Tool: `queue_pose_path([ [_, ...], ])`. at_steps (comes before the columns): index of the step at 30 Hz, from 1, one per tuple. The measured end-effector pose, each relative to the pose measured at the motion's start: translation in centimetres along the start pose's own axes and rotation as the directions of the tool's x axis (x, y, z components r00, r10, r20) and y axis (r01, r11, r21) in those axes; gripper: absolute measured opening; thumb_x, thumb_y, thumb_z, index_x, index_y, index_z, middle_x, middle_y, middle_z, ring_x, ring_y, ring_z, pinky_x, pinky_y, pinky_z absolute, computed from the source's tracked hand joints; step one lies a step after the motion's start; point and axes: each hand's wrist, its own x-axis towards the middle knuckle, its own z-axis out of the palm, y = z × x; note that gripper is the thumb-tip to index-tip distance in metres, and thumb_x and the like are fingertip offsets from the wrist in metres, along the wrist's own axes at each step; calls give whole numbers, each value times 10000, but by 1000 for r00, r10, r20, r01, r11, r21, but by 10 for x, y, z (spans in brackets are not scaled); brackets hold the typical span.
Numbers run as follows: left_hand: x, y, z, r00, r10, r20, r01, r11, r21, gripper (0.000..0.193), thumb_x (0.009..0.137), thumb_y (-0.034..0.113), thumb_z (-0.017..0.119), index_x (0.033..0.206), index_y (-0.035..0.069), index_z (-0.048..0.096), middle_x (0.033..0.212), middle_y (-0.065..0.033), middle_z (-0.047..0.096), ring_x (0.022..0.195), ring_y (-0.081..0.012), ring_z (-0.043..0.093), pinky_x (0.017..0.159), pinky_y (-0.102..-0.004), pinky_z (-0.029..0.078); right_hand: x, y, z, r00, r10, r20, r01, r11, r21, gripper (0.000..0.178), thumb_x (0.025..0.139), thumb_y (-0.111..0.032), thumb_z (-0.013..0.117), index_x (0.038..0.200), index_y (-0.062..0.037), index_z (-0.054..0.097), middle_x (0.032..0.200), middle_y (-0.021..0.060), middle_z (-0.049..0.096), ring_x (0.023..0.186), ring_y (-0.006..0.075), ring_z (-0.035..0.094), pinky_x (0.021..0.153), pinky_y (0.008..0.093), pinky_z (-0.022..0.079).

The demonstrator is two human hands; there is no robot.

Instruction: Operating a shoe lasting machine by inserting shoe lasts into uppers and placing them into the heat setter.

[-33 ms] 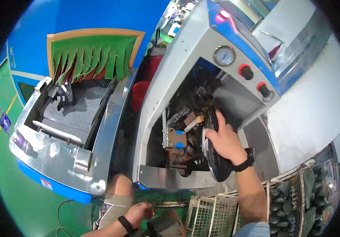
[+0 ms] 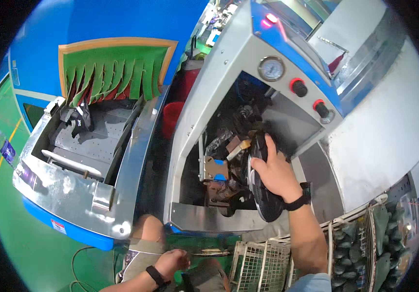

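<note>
A black shoe [image 2: 264,194] with a pale strip along its edge stands tilted in the opening of the grey machine [image 2: 182,187]. Wrapped over its upper side is my right hand [image 2: 276,170], thumb on the near edge and index finger stretched along the top. Just left of the shoe are a brown block with blue pads [image 2: 215,169] and a small yellowish block [image 2: 239,150], both inside the machine. My left hand [image 2: 173,263] rests by my lap with its fingers curled, and nothing shows in it.
At left, a metal conveyor [image 2: 48,190] carries a dark shoe piece [image 2: 80,119] below a green strip curtain [image 2: 114,73]. The machine has a gauge [image 2: 271,68] and red-ringed knobs [image 2: 298,87]. Lower right stand white wire racks [image 2: 263,267] and several dark foot-shaped forms [image 2: 353,253].
</note>
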Motion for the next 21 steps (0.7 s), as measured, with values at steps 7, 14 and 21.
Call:
queue_pose_path([
  [7, -32, -5, 17, 993, 113, -23, -104, 960, 261, 168, 961, 182, 549, 1017, 31, 596, 849, -87, 637, 822, -248, 659, 753, -381, 537, -58, -13, -11, 932, -66, -357, 94, 994, 63, 883, 820, -309, 680, 1561, -142, 231, 1159, 347, 519, 915, 538, 601, 810, 559, 514],
  [14, -94, 23, 95, 847, 131, 515, -192, 979, 66, 575, 1013, 465, 521, 1424, 86, 388, 1312, -189, 577, 1113, -371, 646, 955, -481, 517, -223, -13, 35, 767, -224, -602, 160, 974, -159, 773, 656, -247, 825, 1363, -84, 556, 1147, 354, 514, 872, 520, 600, 682, 526, 534],
  [21, -83, 3, 109, 948, -123, 293, 106, 992, 73, 500, 1024, 463, 506, 1243, 26, 613, 1157, -87, 679, 1063, -174, 629, 961, -314, 489, -283, -4, 1, 836, -547, 37, 535, 829, 163, 622, 903, -313, 709, 1423, -51, 490, 1316, 270, 528, 1144, 421, 608, 854, 472, 544],
])
